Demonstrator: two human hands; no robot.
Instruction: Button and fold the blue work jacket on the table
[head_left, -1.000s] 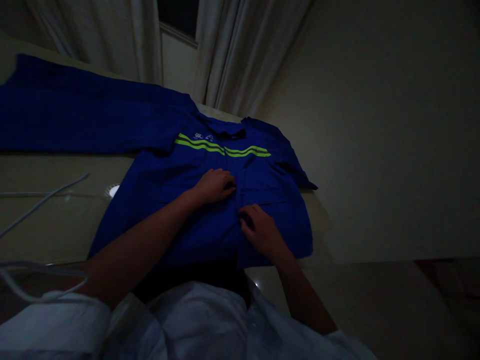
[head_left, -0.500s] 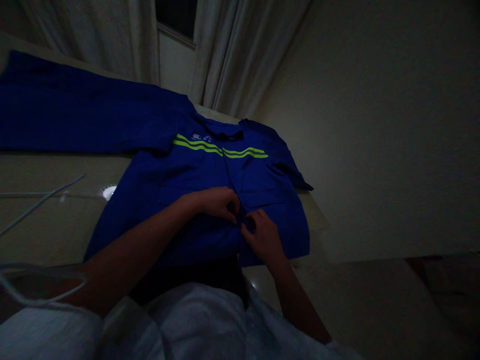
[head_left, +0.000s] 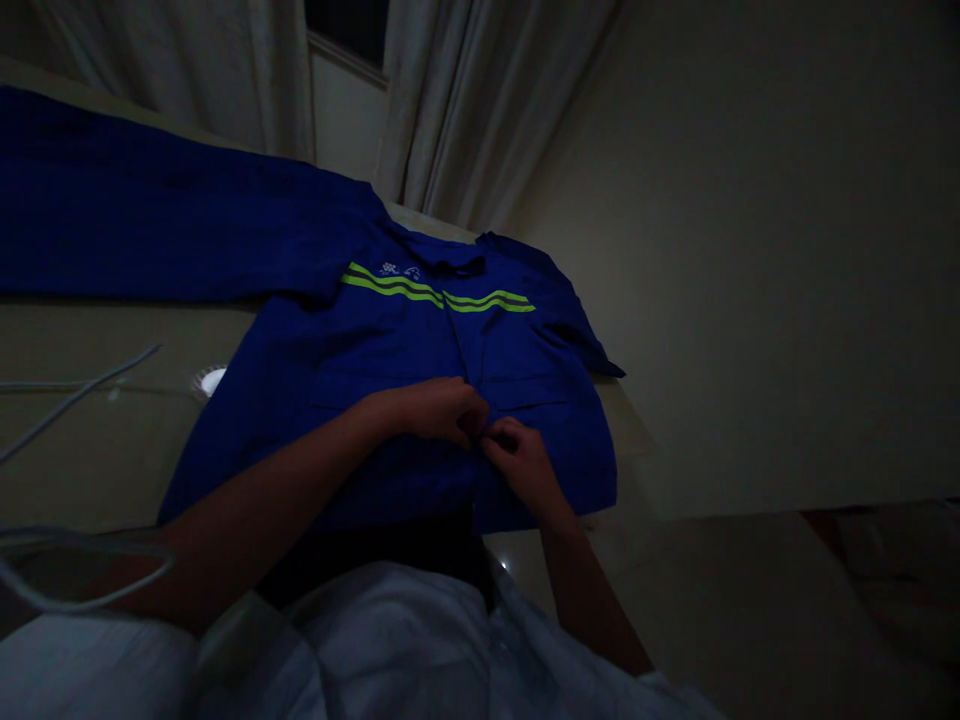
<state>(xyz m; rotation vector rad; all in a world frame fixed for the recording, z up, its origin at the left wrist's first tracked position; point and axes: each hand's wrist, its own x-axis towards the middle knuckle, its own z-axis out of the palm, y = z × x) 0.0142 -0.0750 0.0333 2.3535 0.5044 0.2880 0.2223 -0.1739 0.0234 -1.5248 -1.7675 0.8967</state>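
Note:
A blue work jacket (head_left: 390,340) with yellow-green reflective stripes lies front side up, collar at the far end, one sleeve stretched out to the left. At the lower part of its front opening, my left hand (head_left: 448,408) pinches the fabric edge from the left. My right hand (head_left: 521,455) closes on the opposite edge, thumb and fingertips together. The fingertips of both hands meet at the placket. Dim light and the fingers hide whether a button sits between them.
The jacket rests on a pale table (head_left: 90,460). A white cable (head_left: 82,390) and a small white round object (head_left: 212,381) are at the left. Curtains (head_left: 450,110) hang behind; a plain wall (head_left: 750,260) stands at the right.
My left hand has moved slightly right, so the gap between the two hands' fingertips has closed at the jacket's front edge. The jacket lies much as before.

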